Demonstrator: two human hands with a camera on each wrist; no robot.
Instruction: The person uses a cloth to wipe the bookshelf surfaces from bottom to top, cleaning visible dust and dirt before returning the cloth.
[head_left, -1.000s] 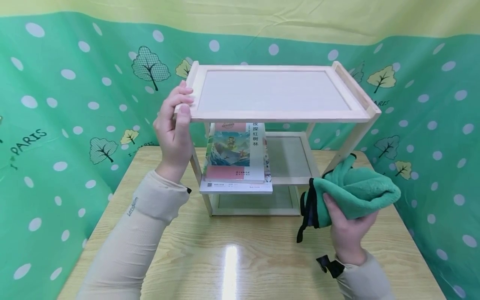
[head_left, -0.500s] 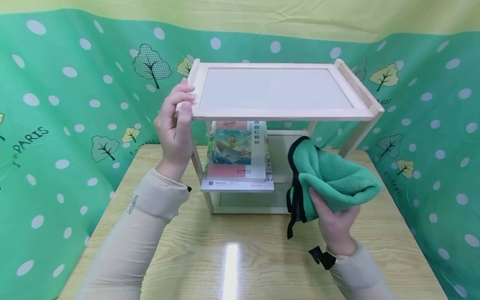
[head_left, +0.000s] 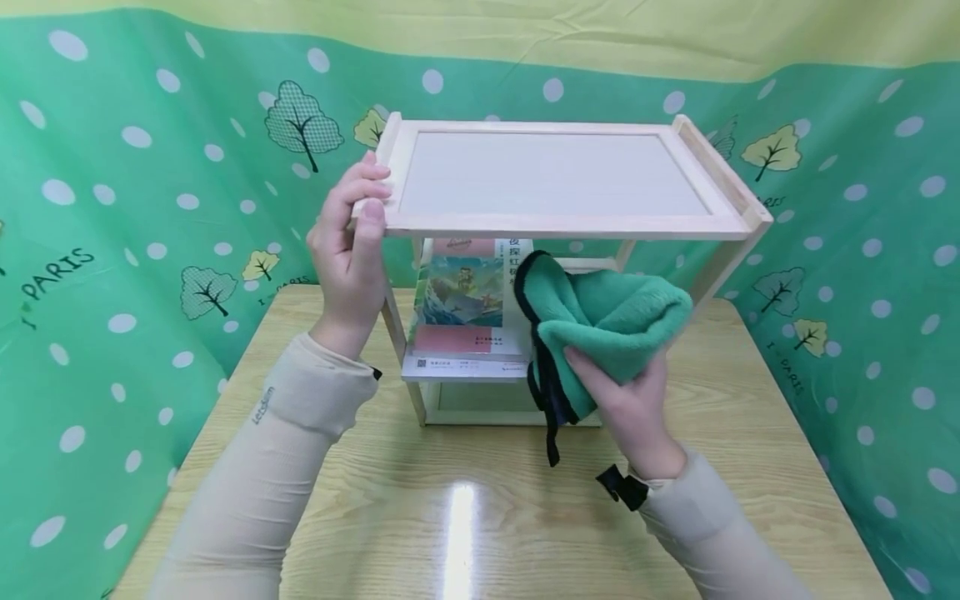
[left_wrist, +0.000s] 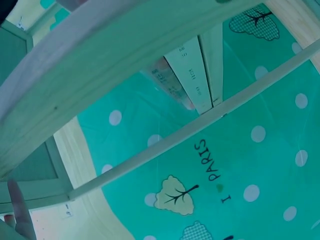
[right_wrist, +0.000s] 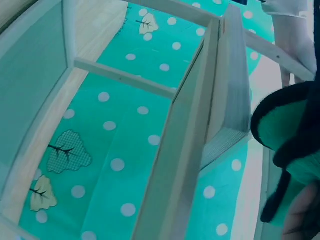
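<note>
My left hand [head_left: 351, 250] grips the left end of the top board of a pale wooden three-tier shelf [head_left: 555, 175], its thumb at the front edge. A bunched green plush cloth [head_left: 611, 321] with black trim is held in my right hand [head_left: 637, 408], in front of the middle tier. On that tier's left side lie stacked books [head_left: 457, 292], the top one with an illustrated cover. The cloth overlaps the books' right side in the head view. In the right wrist view, the cloth [right_wrist: 285, 120] shows close to the book stack [right_wrist: 232, 85].
The shelf stands on a light wood-grain table [head_left: 420, 508], with table surface in front and at both sides. A green curtain [head_left: 172, 250] with white dots and trees hangs behind and beside it. The lowest tier [head_left: 480, 400] lies under the books, partly hidden by the cloth.
My right hand has carried the cloth leftward from beside the shelf's right front leg to the books' right side. My left hand keeps its hold on the top board.
</note>
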